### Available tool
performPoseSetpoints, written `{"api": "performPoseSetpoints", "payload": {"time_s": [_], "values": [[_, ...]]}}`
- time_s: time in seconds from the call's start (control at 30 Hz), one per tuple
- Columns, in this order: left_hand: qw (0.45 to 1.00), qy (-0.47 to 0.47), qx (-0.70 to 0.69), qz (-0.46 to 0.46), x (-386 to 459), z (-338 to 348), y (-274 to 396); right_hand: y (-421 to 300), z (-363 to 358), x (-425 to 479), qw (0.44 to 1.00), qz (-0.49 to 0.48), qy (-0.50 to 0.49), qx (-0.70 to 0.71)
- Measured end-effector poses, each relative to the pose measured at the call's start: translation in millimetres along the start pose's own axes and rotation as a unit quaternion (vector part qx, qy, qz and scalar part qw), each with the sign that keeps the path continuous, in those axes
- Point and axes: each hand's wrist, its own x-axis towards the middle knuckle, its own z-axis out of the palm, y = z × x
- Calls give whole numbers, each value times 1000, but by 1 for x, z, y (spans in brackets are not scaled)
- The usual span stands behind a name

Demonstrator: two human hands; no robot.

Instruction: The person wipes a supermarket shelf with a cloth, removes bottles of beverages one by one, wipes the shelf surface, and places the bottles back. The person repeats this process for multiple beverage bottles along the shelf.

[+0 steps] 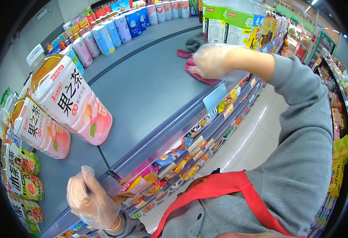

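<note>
My right hand (pixel 211 61), in a clear plastic glove, presses down on a crumpled pink and dark grey cloth (pixel 195 44) lying on the grey shelf board (pixel 150 74). Just beyond it stand large green-and-white labelled drink bottles (pixel 236 26). Also gloved, my left hand (pixel 90 197) is at the shelf's front edge at lower left, thumb raised and fingers loosely curled, with nothing visible in it. Nearest to that hand are two big peach tea bottles (pixel 76 101) with white and pink labels, upright on the board.
Rows of drink cans (pixel 104 40) line the back of the board. More tea bottles (pixel 28 186) stand at far left. A clear plastic rail (pixel 168 134) runs along the front edge, with snack bags (pixel 174 150) on shelves below. Across the tiled aisle (pixel 245 142) is another stocked shelf (pixel 339 119).
</note>
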Motion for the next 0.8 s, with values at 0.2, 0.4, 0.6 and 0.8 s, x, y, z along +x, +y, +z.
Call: {"api": "performPoseSetpoints", "payload": {"time_s": [0.2,0.4,0.6,0.8], "values": [[999,11,-41,29,3,6,-1,4,3,-41,999,5,40,-25],[999,0,-31,8,3,3,2,-63,-2,-19,929,-289,161,167],[999,-4,-30,12,3,-1,6,-36,-23,38,902,-173,138,372],[995,-33,-41,80,16,-4,1,14,-42,156,783,50,300,543]]}}
